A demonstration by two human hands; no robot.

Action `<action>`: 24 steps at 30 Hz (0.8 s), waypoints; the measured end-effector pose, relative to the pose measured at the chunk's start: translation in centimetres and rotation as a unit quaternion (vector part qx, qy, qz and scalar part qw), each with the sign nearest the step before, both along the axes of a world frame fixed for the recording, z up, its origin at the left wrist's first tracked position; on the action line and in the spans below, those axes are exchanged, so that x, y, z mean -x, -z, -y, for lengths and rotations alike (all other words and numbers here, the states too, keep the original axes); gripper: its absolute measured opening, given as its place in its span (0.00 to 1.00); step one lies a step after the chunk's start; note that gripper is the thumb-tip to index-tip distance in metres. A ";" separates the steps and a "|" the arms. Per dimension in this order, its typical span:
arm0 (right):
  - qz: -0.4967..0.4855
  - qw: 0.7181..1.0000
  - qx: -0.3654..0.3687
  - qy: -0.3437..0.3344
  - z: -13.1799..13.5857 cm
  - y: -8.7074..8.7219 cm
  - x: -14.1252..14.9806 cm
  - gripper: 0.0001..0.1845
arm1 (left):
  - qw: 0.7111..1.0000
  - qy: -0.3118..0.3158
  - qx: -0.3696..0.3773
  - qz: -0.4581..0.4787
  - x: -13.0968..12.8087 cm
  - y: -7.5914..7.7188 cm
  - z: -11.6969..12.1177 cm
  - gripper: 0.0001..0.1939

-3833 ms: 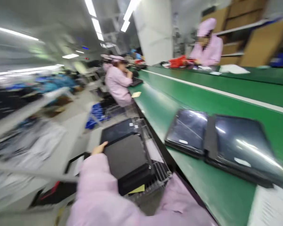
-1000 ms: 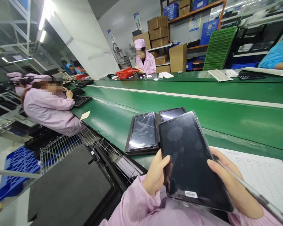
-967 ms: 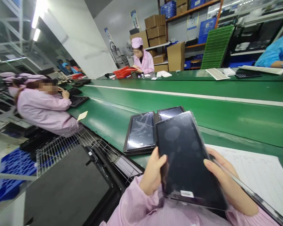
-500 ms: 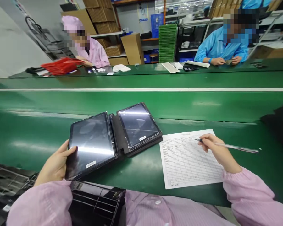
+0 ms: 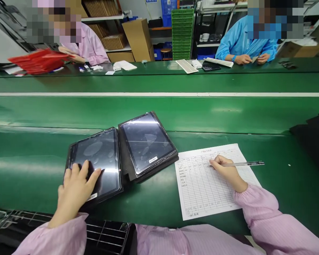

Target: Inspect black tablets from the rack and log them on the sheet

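Note:
My left hand [image 5: 76, 186] lies flat, fingers spread, on the near corner of a dark tablet [image 5: 99, 157] that rests on the green table [image 5: 29, 163]. A second tablet stack [image 5: 146, 143] sits just right of it, touching it. My right hand [image 5: 225, 171] pinches a pen [image 5: 241, 164] with its tip on a printed form sheet [image 5: 204, 184] to the right of the tablets.
A wire rack [image 5: 103, 235] runs along the near table edge at lower left. A dark object [image 5: 312, 138] lies at the right edge. Across the green belt [image 5: 159, 109], a person in pink [image 5: 87, 44] and a person in blue [image 5: 241, 40] work, with red trays [image 5: 38, 60] at far left.
My left hand went from gripping the tablet's near edge to lying flat on its screen, with the tablet set down on the table. My right hand with the pen moved left onto the form.

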State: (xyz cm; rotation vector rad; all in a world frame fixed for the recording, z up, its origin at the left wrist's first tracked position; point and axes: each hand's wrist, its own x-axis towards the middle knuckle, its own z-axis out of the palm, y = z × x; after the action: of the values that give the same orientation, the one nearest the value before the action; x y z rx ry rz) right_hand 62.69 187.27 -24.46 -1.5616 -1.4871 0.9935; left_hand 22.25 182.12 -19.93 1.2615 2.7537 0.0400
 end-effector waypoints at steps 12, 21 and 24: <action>0.018 0.998 -0.009 -0.059 0.1 -0.3 0.4 0.13 | 0.999 -0.004 0.033 0.032 -0.6 0.4 -0.3 0.33; 0.066 0.997 -0.034 -0.014 0.0 1.0 0.5 0.21 | 0.999 -0.004 0.042 0.032 -0.7 0.3 -0.3 0.36; 0.075 0.996 -0.044 -0.014 0.0 1.1 0.5 0.21 | 0.999 0.000 0.037 0.032 -0.7 0.3 -0.2 0.37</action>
State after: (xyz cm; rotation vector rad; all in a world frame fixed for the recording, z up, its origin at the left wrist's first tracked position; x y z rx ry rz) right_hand 62.23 187.25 -25.53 -1.5856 -1.6367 0.8299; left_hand 22.92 182.37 -20.22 1.2202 2.6743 -0.0201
